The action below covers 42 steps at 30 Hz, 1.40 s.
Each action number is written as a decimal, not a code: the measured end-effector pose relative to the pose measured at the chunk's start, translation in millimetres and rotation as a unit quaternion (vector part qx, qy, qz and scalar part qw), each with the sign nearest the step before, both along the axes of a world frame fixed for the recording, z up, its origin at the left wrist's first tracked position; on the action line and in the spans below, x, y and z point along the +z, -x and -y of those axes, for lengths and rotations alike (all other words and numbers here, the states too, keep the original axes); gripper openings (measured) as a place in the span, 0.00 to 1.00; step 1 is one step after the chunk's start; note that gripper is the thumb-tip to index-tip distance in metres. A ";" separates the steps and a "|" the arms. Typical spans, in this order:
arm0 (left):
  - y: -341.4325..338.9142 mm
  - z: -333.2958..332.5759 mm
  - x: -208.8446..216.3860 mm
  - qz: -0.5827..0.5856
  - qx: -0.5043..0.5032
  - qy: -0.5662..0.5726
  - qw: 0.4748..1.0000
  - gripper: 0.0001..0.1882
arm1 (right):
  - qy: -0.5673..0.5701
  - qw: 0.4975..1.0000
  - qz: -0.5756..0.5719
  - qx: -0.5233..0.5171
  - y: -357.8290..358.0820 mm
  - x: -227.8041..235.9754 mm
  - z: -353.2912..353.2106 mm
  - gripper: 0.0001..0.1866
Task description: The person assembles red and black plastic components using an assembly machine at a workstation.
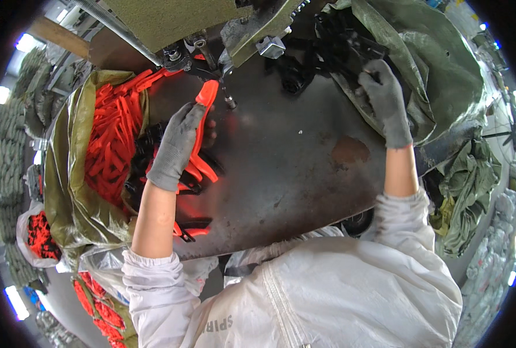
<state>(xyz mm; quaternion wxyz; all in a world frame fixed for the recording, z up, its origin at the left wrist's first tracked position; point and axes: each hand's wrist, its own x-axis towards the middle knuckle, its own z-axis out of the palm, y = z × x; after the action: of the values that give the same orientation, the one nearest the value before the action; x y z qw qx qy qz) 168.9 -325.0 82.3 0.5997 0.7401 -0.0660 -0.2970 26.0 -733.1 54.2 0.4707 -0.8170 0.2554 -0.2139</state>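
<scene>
An olive sack (60, 168) of red pieces (110, 133) stands at the worktop's (275, 180) left edge. Beside it, the left hand (179, 142) grips a red part (207, 94), held over the worktop's left side, its tip toward the machine (171, 23) at the far edge. Near the far right corner, the right hand (384, 98) has fingers curled at black parts (350, 43) by a green sack (455, 81); I cannot tell whether it grasps one.

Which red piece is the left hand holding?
The red piece jutting up from the left hand, broad tip toward the machine; red pieces heaped in the olive sack are unheld.
</scene>
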 end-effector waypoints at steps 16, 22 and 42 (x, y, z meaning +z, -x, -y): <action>-23.7 1.7 -9.1 0.177 -0.142 -0.064 0.972 0.21 | -0.294 0.904 -0.040 0.309 -88.4 5.4 -197.8 0.28; -82.1 -71.0 -0.2 0.392 0.038 -0.281 0.875 0.17 | -0.346 0.890 -0.074 0.288 -80.1 -10.7 -195.9 0.32; -71.1 -161.4 18.8 0.362 0.115 -0.242 0.893 0.18 | -0.310 0.901 -0.128 0.276 -63.9 -2.5 -193.9 0.31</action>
<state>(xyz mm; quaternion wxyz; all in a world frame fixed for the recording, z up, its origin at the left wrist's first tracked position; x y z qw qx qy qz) 239.9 -163.6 101.1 0.3671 0.9209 -0.1186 0.0556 89.9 -539.2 51.8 0.7038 -0.6875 0.1315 0.1215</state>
